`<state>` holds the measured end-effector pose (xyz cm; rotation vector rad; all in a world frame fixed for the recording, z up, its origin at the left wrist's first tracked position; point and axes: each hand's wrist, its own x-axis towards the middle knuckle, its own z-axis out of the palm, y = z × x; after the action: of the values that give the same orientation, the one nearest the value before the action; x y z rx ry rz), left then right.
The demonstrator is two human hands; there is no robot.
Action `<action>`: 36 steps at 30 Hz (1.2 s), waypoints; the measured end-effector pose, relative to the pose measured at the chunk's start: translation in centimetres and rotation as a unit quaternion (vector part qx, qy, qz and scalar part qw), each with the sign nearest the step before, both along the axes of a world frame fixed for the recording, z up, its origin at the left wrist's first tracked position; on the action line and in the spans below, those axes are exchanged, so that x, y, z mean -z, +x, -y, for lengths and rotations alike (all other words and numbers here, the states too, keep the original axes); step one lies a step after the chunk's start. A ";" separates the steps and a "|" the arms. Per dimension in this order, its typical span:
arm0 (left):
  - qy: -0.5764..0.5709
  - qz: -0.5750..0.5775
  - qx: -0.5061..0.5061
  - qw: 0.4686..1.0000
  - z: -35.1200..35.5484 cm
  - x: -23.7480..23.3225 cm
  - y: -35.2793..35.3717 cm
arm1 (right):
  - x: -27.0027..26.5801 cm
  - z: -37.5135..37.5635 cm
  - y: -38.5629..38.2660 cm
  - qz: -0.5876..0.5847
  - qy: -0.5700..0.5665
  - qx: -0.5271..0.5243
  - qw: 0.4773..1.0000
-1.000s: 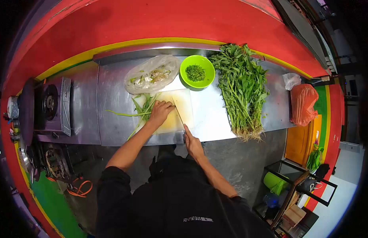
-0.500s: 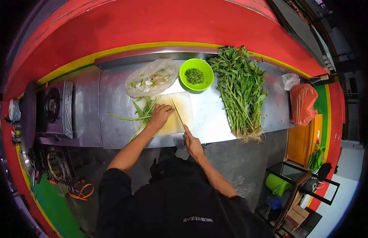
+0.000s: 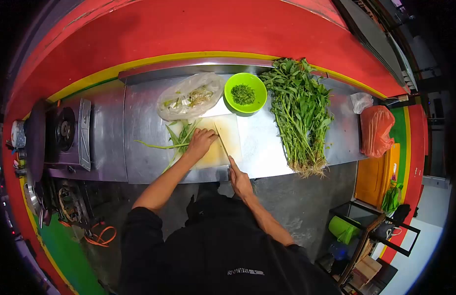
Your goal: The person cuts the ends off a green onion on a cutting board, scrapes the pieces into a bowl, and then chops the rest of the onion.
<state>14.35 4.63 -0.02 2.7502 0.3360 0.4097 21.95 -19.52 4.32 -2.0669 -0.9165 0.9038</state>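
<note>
My left hand (image 3: 202, 142) is closed on leafy green stems (image 3: 181, 137), pressing them against a pale cutting board (image 3: 233, 129). The leaves and long stalks trail off the board's left side, and my fingers hide the held ends. In my right hand (image 3: 240, 182) is a knife (image 3: 222, 140) gripped by its handle. Its blade slants across the board just right of my left fingertips. Beyond the board stands a lime-green bowl (image 3: 262, 93) with finely chopped greens (image 3: 242, 94) in it. A clear plastic bag (image 3: 171, 93) of plant trimmings lies left of the bowl.
A big bunch of rooted leafy greens (image 3: 301, 113) lies right of the board on the steel counter (image 3: 144, 157). Farther right are an orange plastic bag (image 3: 377, 130) and a small clear bag (image 3: 361, 102). A gas stove (image 3: 70, 132) sits at the left end. A red wall (image 3: 198, 32) rises behind.
The whole view has shifted very slightly. Both hands, the knife and the greens keep practically the same positions on the board.
</note>
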 end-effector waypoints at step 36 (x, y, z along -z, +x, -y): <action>-0.017 -0.059 0.003 0.998 0.0 -0.9 0.4 | 1.2 -2.6 0.7 0.035 -0.023 -0.017 0.999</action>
<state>14.71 4.66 0.87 2.7474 0.3614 0.2391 22.66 -16.94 3.15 -2.1412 -0.9781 0.8817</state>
